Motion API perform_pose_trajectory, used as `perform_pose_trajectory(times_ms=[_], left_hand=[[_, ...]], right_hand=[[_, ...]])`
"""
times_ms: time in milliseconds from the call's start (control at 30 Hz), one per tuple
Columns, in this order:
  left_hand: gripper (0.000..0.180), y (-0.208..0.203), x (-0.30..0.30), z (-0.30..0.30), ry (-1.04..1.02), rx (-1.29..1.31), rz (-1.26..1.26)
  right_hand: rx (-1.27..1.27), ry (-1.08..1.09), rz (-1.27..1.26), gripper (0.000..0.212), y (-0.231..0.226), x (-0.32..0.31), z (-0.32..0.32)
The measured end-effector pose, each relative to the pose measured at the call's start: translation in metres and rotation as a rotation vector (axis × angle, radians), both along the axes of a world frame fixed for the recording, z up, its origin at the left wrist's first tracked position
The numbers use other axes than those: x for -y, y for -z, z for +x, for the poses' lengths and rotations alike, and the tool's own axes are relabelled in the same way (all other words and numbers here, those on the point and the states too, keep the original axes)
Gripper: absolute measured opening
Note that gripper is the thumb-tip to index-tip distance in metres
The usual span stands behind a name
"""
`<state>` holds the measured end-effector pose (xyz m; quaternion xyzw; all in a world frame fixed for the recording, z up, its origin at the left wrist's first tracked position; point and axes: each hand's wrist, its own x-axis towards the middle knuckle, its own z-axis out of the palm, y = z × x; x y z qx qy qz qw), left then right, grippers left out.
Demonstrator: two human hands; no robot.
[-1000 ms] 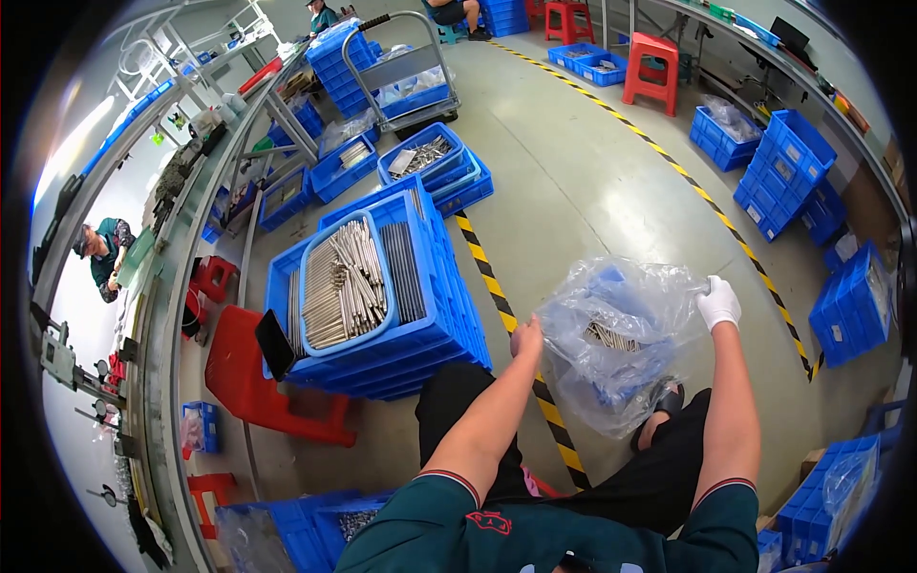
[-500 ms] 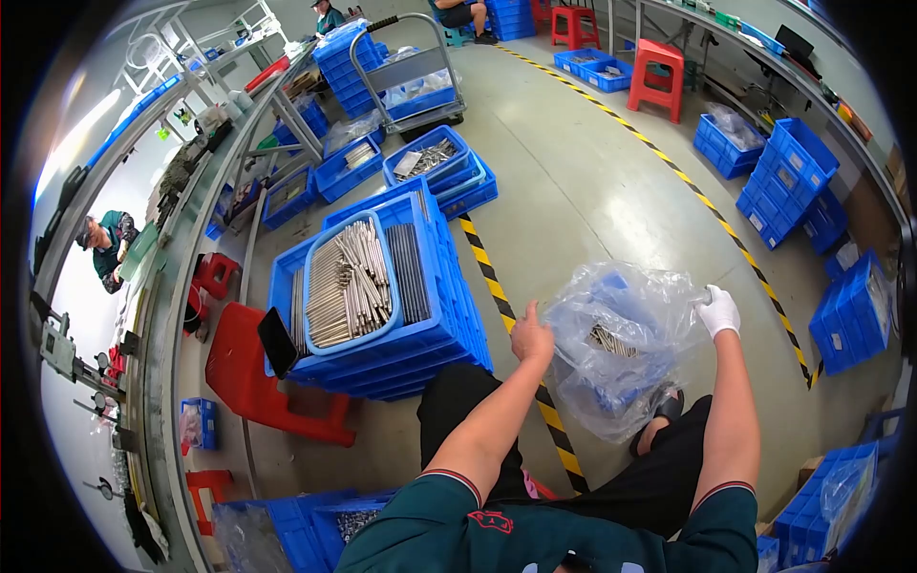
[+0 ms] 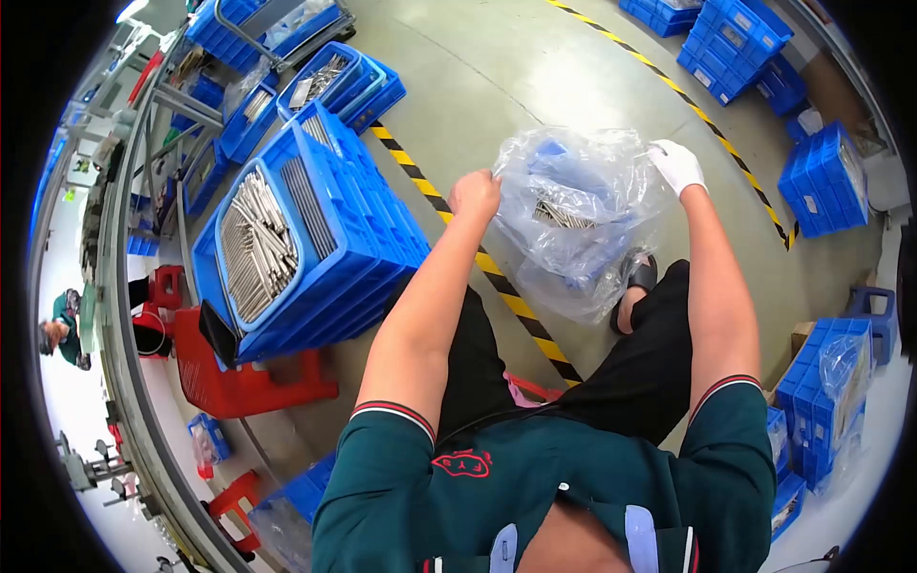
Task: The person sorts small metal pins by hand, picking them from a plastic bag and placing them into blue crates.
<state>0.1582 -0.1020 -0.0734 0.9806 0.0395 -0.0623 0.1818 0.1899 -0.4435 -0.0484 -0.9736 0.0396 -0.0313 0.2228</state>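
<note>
A large clear plastic bag (image 3: 573,215) hangs between my two hands, stretched wide at its mouth. Inside it lie a small bundle of metal rods (image 3: 561,215) and something blue. My bare left hand (image 3: 475,194) pinches the bag's left rim. My right hand (image 3: 676,165), in a white glove, grips the right rim. I am seated, my black-trousered legs under the bag. To my left a stack of blue crates (image 3: 315,239) stands on a red stool (image 3: 244,377), the top crate holding many metal rods (image 3: 256,246).
A yellow-black stripe (image 3: 497,277) crosses the grey floor under the bag. More blue crates stand at the right (image 3: 823,181), at the far top (image 3: 740,43) and at the lower right (image 3: 821,382). A conveyor frame (image 3: 124,315) runs along the left, with a person (image 3: 59,329) beyond it.
The view has tilted down and closer. Both hands still hold the bag's rim, now raised a little and pulled wider apart.
</note>
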Motion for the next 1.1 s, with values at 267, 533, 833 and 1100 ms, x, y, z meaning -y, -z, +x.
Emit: perform_pose_trajectory(times_ms=[267, 533, 833, 1100], left_hand=[[0.026, 0.017, -0.001, 0.012, -0.205, -0.029, -0.114], [0.085, 0.082, 0.002, 0.016, -0.005, -0.061, -0.39], [0.037, 0.123, 0.057, 0.016, 0.39, 0.079, -0.647], [0.028, 0.106, 0.063, 0.07, 0.057, -0.119, -0.642]], right_hand=[[0.083, -0.035, 0.099, 0.033, -0.004, -0.008, 0.004], [-0.025, -0.164, 0.286, 0.03, 0.027, -0.038, 0.022], [-0.269, -0.453, 0.629, 0.028, 0.022, -0.145, -0.018], [-0.468, -0.164, 0.182, 0.053, 0.032, -0.03, 0.005]])
